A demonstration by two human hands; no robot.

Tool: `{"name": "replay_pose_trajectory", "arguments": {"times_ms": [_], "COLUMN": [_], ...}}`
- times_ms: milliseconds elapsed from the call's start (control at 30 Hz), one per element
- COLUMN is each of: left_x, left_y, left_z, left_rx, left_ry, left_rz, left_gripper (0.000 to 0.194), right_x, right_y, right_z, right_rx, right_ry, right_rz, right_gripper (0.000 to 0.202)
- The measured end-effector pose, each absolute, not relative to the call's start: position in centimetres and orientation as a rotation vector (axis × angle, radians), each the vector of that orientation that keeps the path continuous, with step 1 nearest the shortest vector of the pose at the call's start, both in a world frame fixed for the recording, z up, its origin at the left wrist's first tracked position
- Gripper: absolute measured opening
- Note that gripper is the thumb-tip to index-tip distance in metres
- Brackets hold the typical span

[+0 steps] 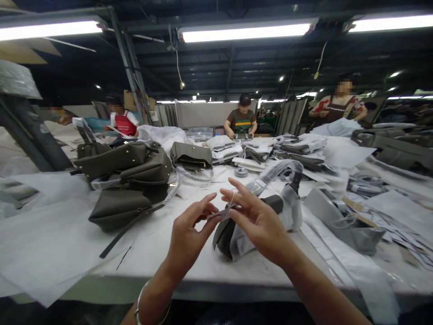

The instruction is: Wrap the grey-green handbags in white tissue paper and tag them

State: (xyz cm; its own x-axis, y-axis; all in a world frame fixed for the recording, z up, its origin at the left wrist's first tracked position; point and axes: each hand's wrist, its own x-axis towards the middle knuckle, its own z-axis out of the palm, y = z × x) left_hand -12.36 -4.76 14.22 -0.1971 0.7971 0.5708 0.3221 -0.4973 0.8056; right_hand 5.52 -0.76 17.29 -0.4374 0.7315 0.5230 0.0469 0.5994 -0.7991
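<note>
My left hand [189,232] pinches one end of a small, thin, greyish strip [221,213] between thumb and fingers. On its other end close the thumb and fingertips of my right hand [259,221]. What looks like a fine pale string [232,198] runs up by the right fingers; its kind is too small to make out. Just beneath and behind both hands lies a dark olive handbag [225,239], partly covered in white paper. Its handle [279,169] is wrapped in clear film and arches up beyond my right hand.
Several olive handbags [131,174] are piled at the left, beside white sheets [50,225]. A grey pouch-like piece [352,225] and scattered paper tags [402,234] lie right. More bags and wrapped straps cover the table's far side. A co-worker [244,117] sits opposite; others stand left and right.
</note>
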Motion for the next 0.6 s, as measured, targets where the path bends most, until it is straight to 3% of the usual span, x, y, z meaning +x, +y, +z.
{"name": "replay_pose_trajectory", "arguments": {"times_ms": [100, 200, 300, 400, 600], "left_x": [-12.5, -12.5, -12.6, -12.2, -9.6], "left_y": [-5.2, -6.0, -8.0, -10.5, -11.6], "left_z": [11.8, 9.8, 9.2, 9.6, 7.0], "left_rx": [1.353, 1.241, 1.536, 1.965, 2.584], "left_ry": [1.326, 1.393, 1.543, 1.600, 1.192], "left_rz": [1.795, 1.873, 2.060, 2.179, 1.851], "left_gripper": [0.047, 0.036, 0.024, 0.026, 0.033], "right_x": [6.1, 6.7, 7.2, 7.3, 7.2], "right_y": [-1.1, -1.0, -0.4, 0.3, 0.5], "right_z": [16.6, 15.5, 14.5, 13.6, 11.9], "right_rx": [-0.662, -0.712, -0.638, -0.638, -0.706], "right_ry": [-1.700, -1.817, -1.988, -2.043, -1.967], "right_rz": [0.978, 0.672, 0.369, 0.242, 0.405], "right_gripper": [0.048, 0.034, 0.033, 0.037, 0.040]}}
